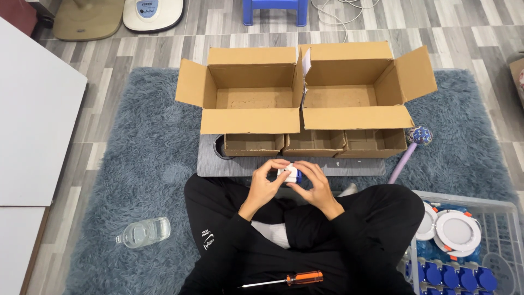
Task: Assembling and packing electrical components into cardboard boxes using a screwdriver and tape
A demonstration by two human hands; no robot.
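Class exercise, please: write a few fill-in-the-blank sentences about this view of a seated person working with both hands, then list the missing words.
1. Both hands hold one small ____ part.
2. The screwdriver on the person's lap has an ____ handle.
3. The bottle lies on its side on the grey-blue ____.
4. The two big boxes stand with their flaps ____.

Missing words: white; orange; rug; open

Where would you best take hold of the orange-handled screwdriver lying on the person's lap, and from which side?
Probably by the orange handle of the screwdriver, coming from above. It lies flat across the black trousers, handle pointing to the person's right, thin shaft to the left. The handle is the thicker, grippier part. Both hands are busy: left hand and right hand hold a small white part.
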